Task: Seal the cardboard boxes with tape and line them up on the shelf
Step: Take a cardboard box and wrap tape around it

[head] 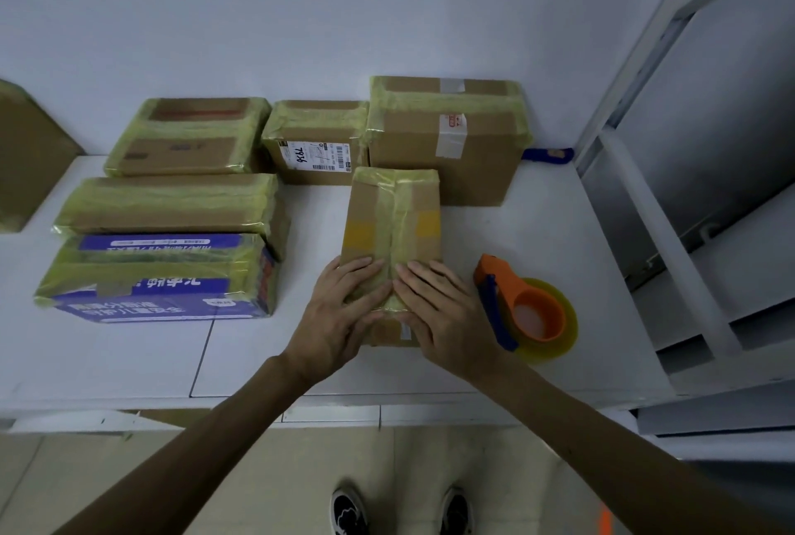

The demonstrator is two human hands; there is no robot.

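Observation:
A small brown cardboard box (393,224) with yellowish tape down its middle lies on the white shelf (559,233) in front of me. My left hand (340,311) and my right hand (434,306) both press flat on its near end, fingers straight, on either side of the tape seam. An orange and blue tape dispenser (525,306) with a yellowish roll lies just right of my right hand, untouched.
Several taped boxes stand behind and to the left: a blue printed box (159,280), a long brown one (172,205), a flat one (189,136), a labelled one (316,143) and a large one (447,138). A metal rack frame (671,173) rises at the right.

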